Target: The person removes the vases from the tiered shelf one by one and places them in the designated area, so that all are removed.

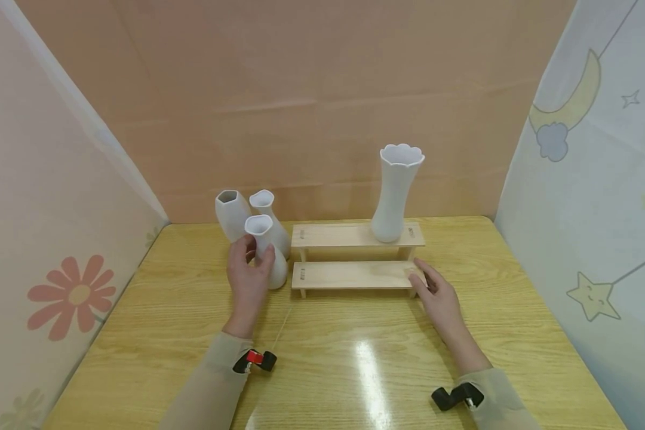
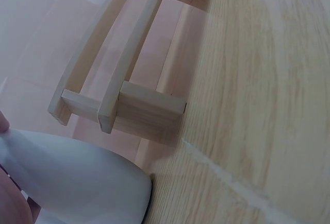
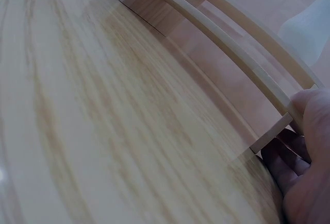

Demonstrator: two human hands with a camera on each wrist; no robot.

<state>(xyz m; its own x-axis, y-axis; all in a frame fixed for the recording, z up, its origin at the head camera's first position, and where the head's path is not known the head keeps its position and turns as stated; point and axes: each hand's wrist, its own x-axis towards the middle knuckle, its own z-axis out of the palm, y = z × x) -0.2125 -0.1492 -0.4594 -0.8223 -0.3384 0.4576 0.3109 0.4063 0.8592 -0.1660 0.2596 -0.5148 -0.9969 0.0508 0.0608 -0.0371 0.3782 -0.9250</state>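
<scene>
The fingers (image 1: 242, 248) of the left hand (image 1: 249, 280) are curling round the front vase (image 1: 277, 273), the thumb pressing its near side just below the narrow neck and the others wrapping its left side. The front vase is therefore sitting between thumb and fingers, its mouth rising above them and its rounded belly bulging out to their right. In the left wrist view its base is resting on the counter (image 1: 312, 358), near a leg of the wooden stand but apart from it.

The right hand (image 1: 441, 301) is pinching the right end of the lower shelf (image 1: 349, 275), its thumb lying on top and its other fingers curling round the end.

Farther out, two more white vases are standing close behind the front vase: an angular-mouthed vase (image 1: 231, 216) at the back left and a wavy-mouthed vase (image 1: 281, 236) at the back right. Behind the lower shelf, the upper shelf (image 1: 333, 235) is carrying a tall scalloped vase (image 1: 396, 191) upright near its right end. A plain peach backdrop (image 1: 301, 89) is hanging beyond the counter.
</scene>
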